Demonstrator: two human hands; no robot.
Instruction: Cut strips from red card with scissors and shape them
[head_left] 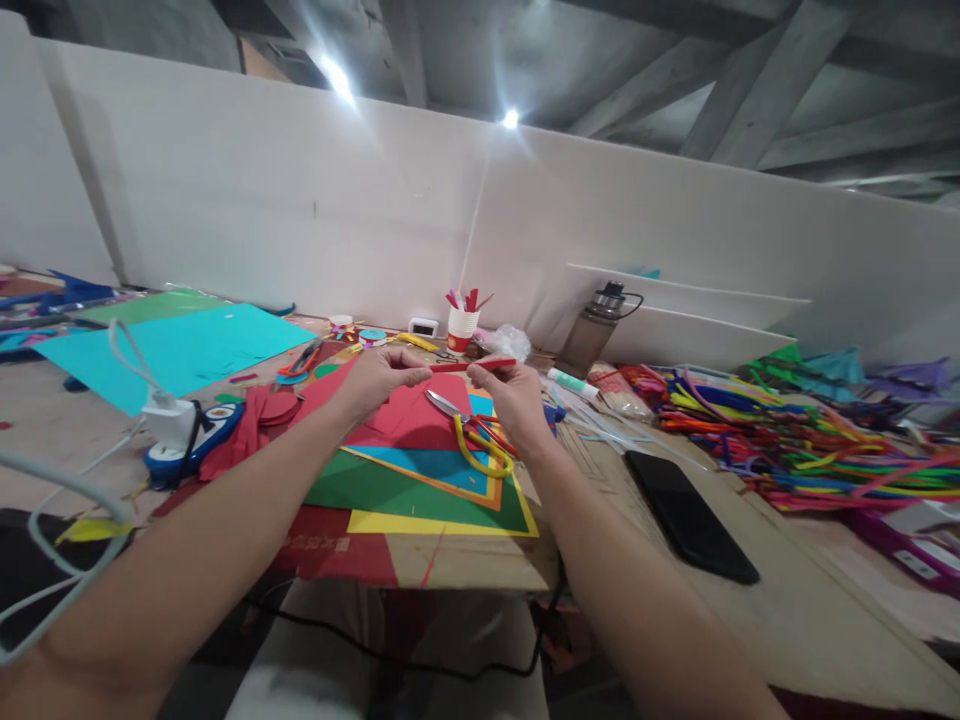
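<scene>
Above the middle of the worktable, a narrow red strip (453, 367) is stretched between both hands. My left hand (384, 380) pinches its left end between thumb and fingers. Toward the other end, my right hand (516, 398) grips it, and a short piece sticks out past the fingers. Below the hands lies a red sheet (390, 415) on top of blue, orange, green (427, 500) and yellow sheets. Scissors (480, 440) with yellow and red handles rest on the stack, close to my right hand.
A paper cup (463, 328) holds red rolls at the back, near a dark bottle (592, 328). A black phone (688, 512) lies at right, before a heap of colored pipe cleaners (810, 430). A power strip (191, 445) with cables and a cyan sheet (176, 350) are at left.
</scene>
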